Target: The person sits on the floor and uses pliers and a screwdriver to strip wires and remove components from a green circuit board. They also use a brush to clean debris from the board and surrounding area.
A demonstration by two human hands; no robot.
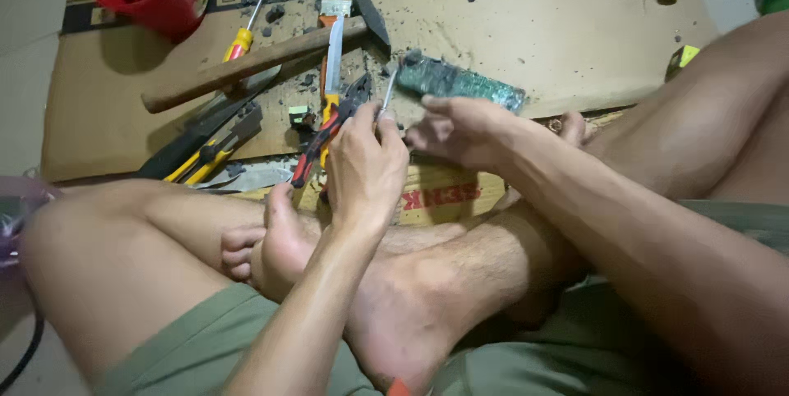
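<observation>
A: Head cam: where's the circuit board?

B: On the cardboard, long axis running left-right. Right hand clamps its near edge; left hand pinches a thin screwdriver, tip just left of the board's end.

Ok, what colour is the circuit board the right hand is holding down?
Green. The circuit board under the right hand shows clearly in the head view.

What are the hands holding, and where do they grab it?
The left hand grips a thin metal tool by its lower end; its tip pokes up. The right hand holds the green circuit board by its near edge.
</observation>
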